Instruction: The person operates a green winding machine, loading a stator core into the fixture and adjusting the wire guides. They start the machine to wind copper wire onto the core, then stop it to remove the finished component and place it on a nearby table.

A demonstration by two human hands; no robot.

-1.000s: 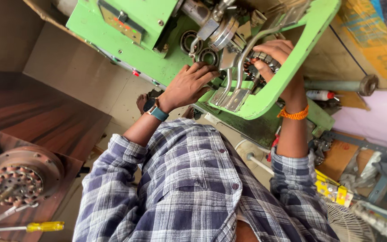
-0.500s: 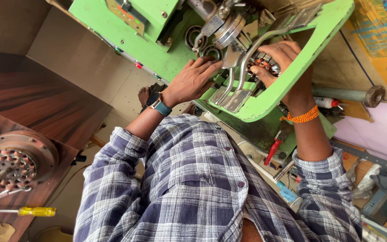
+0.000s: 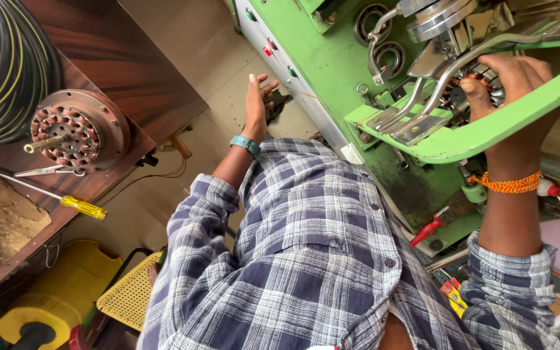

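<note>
Stator (image 3: 471, 91), copper-wound, sits in the green machine (image 3: 332, 71), under the metal guide arms (image 3: 422, 97) and behind the curved green guard (image 3: 507, 126). Right hand (image 3: 510, 81) is on it, fingers curled over the guard and closed round the stator's rim; thumb side partly hidden. Orange thread band (image 3: 505, 183) on that wrist. Left hand (image 3: 256, 97) is off the machine, fingers loosely spread, holding nothing, hanging just beside a dark lever (image 3: 279, 102) below the button panel (image 3: 270, 48); touching or not, cannot tell. Teal watch (image 3: 244, 144) on that wrist.

Judgement: to seat the stator well, keep the right grip on the outer rim, clear of the windings and guide arms, and hold it square in its seat; keep the left hand's fingers away from moving parts while working the lever.

Further out: red handle (image 3: 428, 230) low on the machine. On the wooden table (image 3: 131, 84) at left, a second motor core with shaft (image 3: 76, 133), scissors (image 3: 50, 171), yellow-handled screwdriver (image 3: 82, 207), cable coil (image 3: 1, 65). Yellow stool (image 3: 131, 295) below.
</note>
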